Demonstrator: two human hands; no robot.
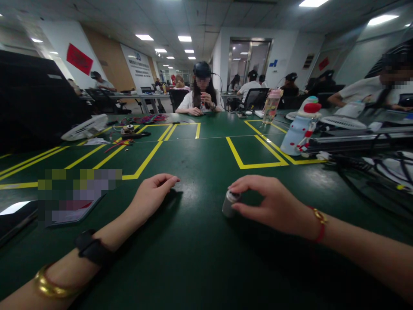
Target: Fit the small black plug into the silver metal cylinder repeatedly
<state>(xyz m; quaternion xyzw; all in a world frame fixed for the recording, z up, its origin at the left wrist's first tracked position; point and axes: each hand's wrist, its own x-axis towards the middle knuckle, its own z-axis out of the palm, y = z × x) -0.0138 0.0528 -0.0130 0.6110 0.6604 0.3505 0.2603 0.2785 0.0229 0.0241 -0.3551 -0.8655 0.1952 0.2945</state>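
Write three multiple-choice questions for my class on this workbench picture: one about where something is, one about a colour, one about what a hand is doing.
1. Where does the snowman-shaped bottle stand?
A. far right of the table
B. between the two hands
C. at the near left edge

2. What colour are the lines taped on the table?
A. white
B. yellow
C. red

3. What is the right hand doing?
A. lying flat and empty
B. raised off the table
C. gripping a small grey cylinder

Answers:
1 A, it stands beyond the right hand by the cables.
2 B, the boxes are yellow on green.
3 C, the fingertips close round it, while the left hand rests empty.
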